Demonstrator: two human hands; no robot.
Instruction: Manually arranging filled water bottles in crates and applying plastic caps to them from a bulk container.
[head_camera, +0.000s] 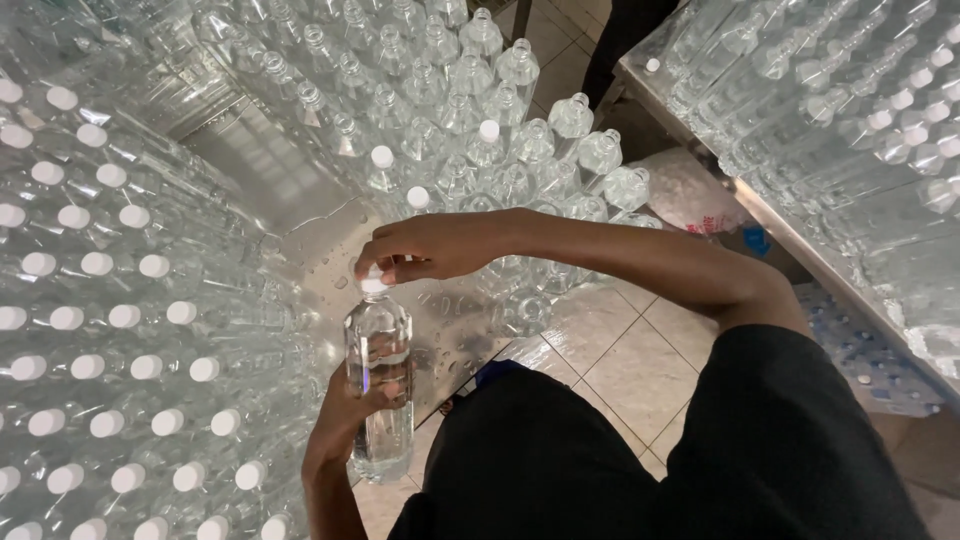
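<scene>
My left hand (348, 410) grips the body of a clear filled plastic bottle (380, 385), held upright over the edge of a wet steel table (310, 250). My right hand (425, 247) reaches across from the right, its fingertips pinching the white cap (373, 284) on the bottle's neck. Just behind that hand stand many open uncapped bottles (470, 120), two or three of them with white caps.
A large block of white-capped bottles (110, 330) fills the left side. More capped bottles (850, 90) lie on a steel table at the right. A bag of caps (690, 195) sits below it. Tiled floor (620, 360) shows between. A dark-clothed person's legs (625, 35) stand at the top.
</scene>
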